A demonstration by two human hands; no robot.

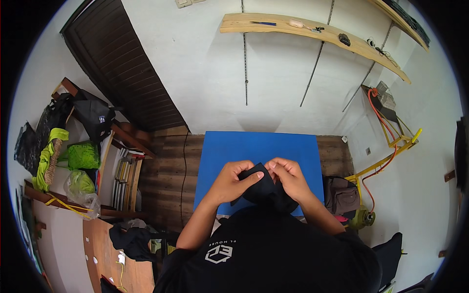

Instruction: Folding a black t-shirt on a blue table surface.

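A piece of black fabric (259, 188) is held up in front of my chest, above the near part of a blue tabletop (253, 146). My left hand (238, 181) grips the fabric from the left, its thumb lying across the top near a pointed corner. On the right, my right hand (287, 175) pinches the fabric's edge between thumb and fingers, close to the same corner. The lower part of the cloth hangs down against my black shirt (271, 252), where the two blacks are hard to tell apart.
A wooden shelf (263, 23) with small items is on the wall beyond the table. At left stands a rack (128, 141) with bags and books, above a wooden surface (128, 271) holding dark cloth. A backpack (342, 196) and a yellow metal frame (381, 159) are at right.
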